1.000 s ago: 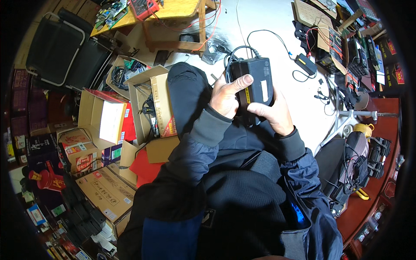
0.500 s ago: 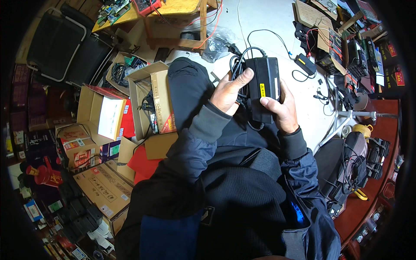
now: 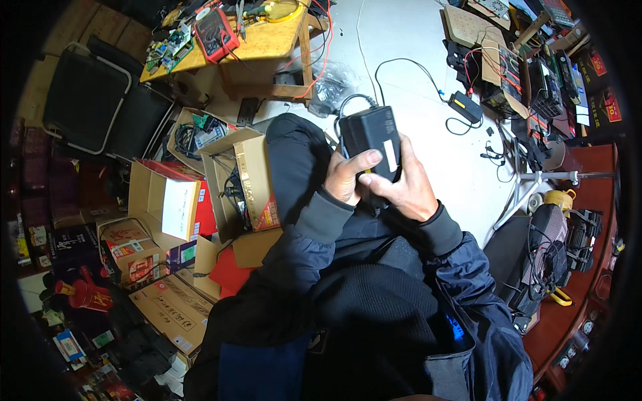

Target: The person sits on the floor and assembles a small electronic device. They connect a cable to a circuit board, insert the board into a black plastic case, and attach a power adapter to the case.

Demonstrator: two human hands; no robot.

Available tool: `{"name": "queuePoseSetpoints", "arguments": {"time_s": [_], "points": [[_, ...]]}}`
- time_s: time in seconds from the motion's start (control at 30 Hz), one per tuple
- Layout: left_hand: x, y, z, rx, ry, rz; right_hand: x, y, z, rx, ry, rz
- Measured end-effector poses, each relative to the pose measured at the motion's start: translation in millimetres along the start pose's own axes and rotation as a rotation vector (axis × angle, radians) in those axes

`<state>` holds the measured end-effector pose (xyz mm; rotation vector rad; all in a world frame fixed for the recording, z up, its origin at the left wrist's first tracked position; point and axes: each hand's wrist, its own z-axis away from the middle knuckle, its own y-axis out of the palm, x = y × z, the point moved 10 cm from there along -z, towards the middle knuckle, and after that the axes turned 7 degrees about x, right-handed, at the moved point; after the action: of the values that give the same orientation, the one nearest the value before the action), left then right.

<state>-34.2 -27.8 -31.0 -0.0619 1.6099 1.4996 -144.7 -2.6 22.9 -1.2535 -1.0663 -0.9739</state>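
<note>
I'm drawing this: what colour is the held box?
The box is black, best in the head view.

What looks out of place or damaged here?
Crumpled clear plastic and small black bits lie loose on the floor, looking untidy. The black box between left hand and right hand shows no obvious damage.

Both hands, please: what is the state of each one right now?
Left hand: closed, holding the black box-shaped plastic device from its left side.
Right hand: closed, holding the same device from its right side.
</note>
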Motion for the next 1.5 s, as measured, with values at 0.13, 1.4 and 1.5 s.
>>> {"name": "queuePoseSetpoints", "arguments": {"time_s": [0.13, 1.4, 1.5], "points": [[-12.1, -14.3, -9.8, -0.078, -0.018, 0.065, 10.2, 4.0, -17.0, 0.123, -0.033, 0.05], [-83.6, 51.9, -63.7, 0.038, -0.035, -0.277, -8.2, -14.3, -72.1, 0.224, 0.282, -0.811], [-93.9, 70.3, -82.1, 0.087, 0.064, -0.356, 1.6, -36.7, -77.2, 0.134, 0.2, -0.763]]}}
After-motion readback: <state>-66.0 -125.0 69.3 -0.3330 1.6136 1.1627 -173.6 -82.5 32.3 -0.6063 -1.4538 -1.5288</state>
